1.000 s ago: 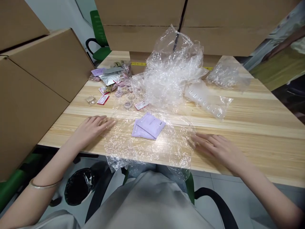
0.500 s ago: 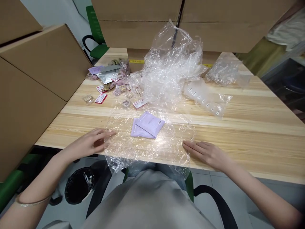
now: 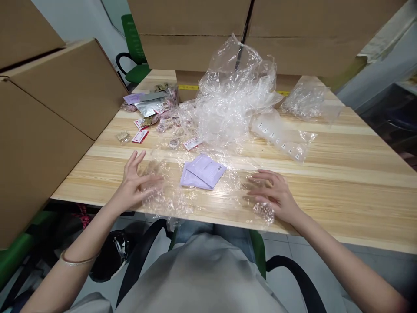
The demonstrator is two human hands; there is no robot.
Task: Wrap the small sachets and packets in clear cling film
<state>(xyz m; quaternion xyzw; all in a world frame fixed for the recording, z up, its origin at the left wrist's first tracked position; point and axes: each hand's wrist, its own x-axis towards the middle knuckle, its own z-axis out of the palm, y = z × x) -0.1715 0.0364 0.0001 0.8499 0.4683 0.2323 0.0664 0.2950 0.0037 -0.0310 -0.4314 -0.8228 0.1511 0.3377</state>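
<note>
Two overlapping lavender sachets (image 3: 206, 170) lie flat near the front edge of the wooden table, one with a barcode at its corner. A sheet of clear plastic film (image 3: 169, 202) spreads under and around them, crinkled along the front edge. My left hand (image 3: 132, 184) is at the film's left side, fingers spread, with film around the fingertips. On the opposite side my right hand (image 3: 272, 193) has its fingers apart and slightly curled. A crumpled bit of film bunches below its fingers. I cannot make out a firm grip in either hand.
A big heap of clear plastic bags (image 3: 234, 100) stands behind the sachets. Mixed small packets (image 3: 151, 104) pile up at back left, near red-edged cards (image 3: 140, 136). A printed bubble strip (image 3: 280, 139) lies right. Cardboard boxes (image 3: 65, 91) border the left and back.
Both hands have risen off the tabletop and their fingers have spread. The film's hanging front edge has come up and bunched near the hands. The sachets stay in place on the table.
</note>
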